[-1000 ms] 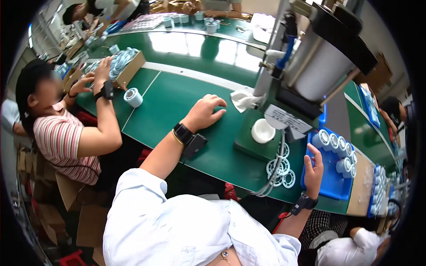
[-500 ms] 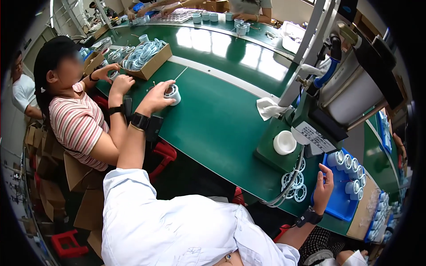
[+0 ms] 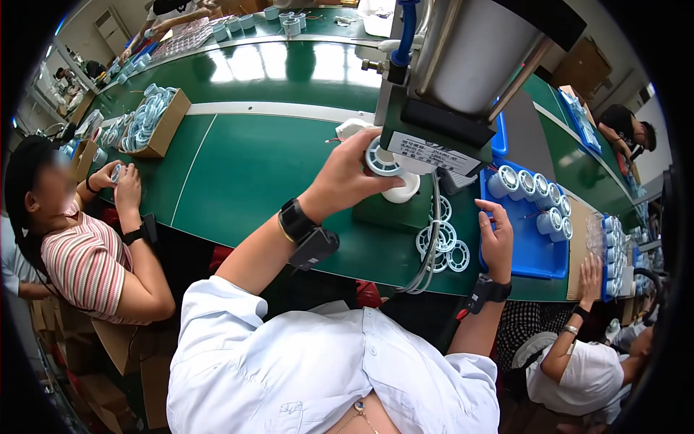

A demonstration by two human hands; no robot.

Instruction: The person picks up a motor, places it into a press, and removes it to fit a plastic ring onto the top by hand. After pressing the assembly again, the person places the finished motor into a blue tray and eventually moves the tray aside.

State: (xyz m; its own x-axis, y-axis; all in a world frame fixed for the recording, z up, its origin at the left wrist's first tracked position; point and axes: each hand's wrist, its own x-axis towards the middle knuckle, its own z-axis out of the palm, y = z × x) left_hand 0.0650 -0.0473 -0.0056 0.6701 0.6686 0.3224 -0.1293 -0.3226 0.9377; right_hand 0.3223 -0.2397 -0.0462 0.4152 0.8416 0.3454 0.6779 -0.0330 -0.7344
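Observation:
Between the thumb and fingers of my left hand (image 3: pixel 334 186) is a light blue plastic cup-shaped part (image 3: pixel 382 160) with a slotted ring at its end. Thin red wires stick out beside it. I hold it tilted, just above and partly in front of the white round seat (image 3: pixel 403 191) on the green press base (image 3: pixel 376 212); whether they touch, I cannot tell. My right hand (image 3: pixel 497 240) holds nothing, its fingers apart, beside the blue tray (image 3: pixel 531 253). Several similar cups (image 3: pixel 522 184) stand in that tray. Loose light blue rings (image 3: pixel 446 236) lie near my right hand.
A press with a large grey cylinder (image 3: pixel 463 61) rises above the seat, grey cables (image 3: pixel 433 253) hanging in front. At left, a co-worker (image 3: pixel 94 264) handles a part near a cardboard box (image 3: pixel 168 126) of light blue rings. Another person's hand (image 3: pixel 590 276) rests by the right-hand trays.
My left hand has carried the cup from beside the co-worker to the press seat. My view has swung right. My right hand stays beside the blue tray.

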